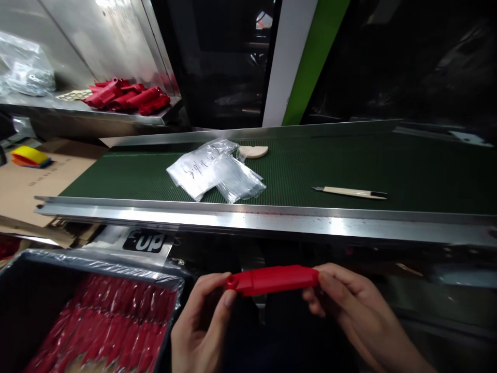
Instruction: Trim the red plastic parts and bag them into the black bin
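A long red plastic part point(277, 280) is held level between my two hands, below the front rail of the conveyor. The fingers and thumb of my left hand point(205, 316) pinch its left end, where a small round hole shows. On the other end, my right hand point(345, 300) grips with thumb and fingers. To the lower left stands a dark bin point(176, 277) lined with clear plastic, holding rows of similar red parts point(124, 321) under film.
Across the green conveyor belt point(295, 171) lie plastic bags point(209, 168) with handwriting, a pale half-round piece point(253, 151) and a craft knife point(349, 192), blade leftward. Loose red parts point(128, 96) pile on a metal shelf point(116, 111). A yellow band point(29, 154) rests on cardboard point(50, 178).
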`<action>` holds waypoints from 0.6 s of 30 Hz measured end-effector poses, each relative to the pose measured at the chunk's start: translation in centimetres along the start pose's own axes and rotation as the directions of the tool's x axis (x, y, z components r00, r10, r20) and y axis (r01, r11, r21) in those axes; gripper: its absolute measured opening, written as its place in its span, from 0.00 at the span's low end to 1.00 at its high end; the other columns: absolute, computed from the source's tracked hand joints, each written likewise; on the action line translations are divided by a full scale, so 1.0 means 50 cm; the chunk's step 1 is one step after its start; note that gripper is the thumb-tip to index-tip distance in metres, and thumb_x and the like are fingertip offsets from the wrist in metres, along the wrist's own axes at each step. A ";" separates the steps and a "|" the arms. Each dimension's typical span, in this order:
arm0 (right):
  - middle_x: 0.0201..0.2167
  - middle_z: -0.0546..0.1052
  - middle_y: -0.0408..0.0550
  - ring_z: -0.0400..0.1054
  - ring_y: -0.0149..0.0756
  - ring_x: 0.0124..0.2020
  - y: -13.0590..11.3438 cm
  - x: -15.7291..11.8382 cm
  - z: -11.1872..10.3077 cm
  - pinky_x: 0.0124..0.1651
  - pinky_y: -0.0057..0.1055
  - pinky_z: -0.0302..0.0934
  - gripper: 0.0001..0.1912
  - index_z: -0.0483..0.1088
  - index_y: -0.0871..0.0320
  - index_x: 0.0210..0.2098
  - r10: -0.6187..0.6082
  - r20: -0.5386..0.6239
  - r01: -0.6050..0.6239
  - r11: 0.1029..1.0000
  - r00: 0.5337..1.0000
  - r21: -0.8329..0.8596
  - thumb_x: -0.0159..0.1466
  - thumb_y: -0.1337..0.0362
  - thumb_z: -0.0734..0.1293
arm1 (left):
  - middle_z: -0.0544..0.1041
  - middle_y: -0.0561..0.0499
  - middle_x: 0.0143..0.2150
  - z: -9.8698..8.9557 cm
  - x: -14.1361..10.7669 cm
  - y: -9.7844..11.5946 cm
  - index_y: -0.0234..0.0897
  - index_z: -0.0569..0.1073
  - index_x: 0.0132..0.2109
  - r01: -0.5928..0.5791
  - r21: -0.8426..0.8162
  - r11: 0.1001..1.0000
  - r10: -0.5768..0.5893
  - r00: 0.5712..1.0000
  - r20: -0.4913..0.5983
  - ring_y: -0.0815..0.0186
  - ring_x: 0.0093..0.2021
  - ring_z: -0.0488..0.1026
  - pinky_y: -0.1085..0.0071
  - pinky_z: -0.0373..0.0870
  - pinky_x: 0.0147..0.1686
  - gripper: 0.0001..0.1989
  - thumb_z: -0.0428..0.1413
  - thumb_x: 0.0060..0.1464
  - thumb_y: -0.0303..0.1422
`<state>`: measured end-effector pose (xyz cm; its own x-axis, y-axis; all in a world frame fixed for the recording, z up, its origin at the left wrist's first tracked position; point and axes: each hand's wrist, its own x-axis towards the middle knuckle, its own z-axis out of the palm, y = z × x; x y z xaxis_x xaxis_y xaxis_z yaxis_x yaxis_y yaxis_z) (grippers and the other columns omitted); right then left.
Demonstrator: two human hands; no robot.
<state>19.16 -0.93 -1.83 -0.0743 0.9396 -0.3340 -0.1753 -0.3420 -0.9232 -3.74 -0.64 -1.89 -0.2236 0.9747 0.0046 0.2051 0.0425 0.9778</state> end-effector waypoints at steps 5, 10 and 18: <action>0.33 0.76 0.44 0.70 0.27 0.32 -0.001 0.000 0.007 0.36 0.23 0.64 0.12 0.76 0.52 0.41 -0.133 0.080 0.146 0.970 0.988 -0.193 0.69 0.56 0.63 | 0.80 0.50 0.39 -0.019 0.001 -0.021 0.44 0.79 0.44 0.088 0.029 0.996 -0.087 0.996 -0.038 0.65 0.38 0.78 0.79 0.76 0.41 0.13 0.62 0.53 0.43; 0.35 0.75 0.41 0.70 0.26 0.34 -0.021 0.009 0.025 0.39 0.22 0.64 0.12 0.74 0.46 0.49 -0.222 0.201 0.274 0.918 0.954 -0.286 0.71 0.61 0.61 | 0.81 0.50 0.40 -0.042 0.000 -0.037 0.45 0.78 0.46 0.002 0.045 0.999 0.000 0.999 -0.053 0.65 0.35 0.79 0.78 0.78 0.39 0.13 0.62 0.54 0.40; 0.33 0.75 0.43 0.72 0.29 0.35 -0.037 0.026 0.062 0.39 0.23 0.66 0.13 0.72 0.47 0.49 -0.301 0.299 0.402 0.834 0.905 -0.378 0.71 0.64 0.59 | 0.77 0.53 0.43 -0.045 -0.016 -0.059 0.44 0.75 0.49 -0.143 0.009 0.990 0.141 0.960 -0.243 0.69 0.40 0.76 0.79 0.73 0.47 0.12 0.60 0.57 0.29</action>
<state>16.33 0.88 0.06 -0.3080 0.9508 0.0325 0.1949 0.0965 -0.9761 -6.32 -2.04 -4.31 -0.4172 0.8880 0.1935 0.2435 -0.0959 0.9651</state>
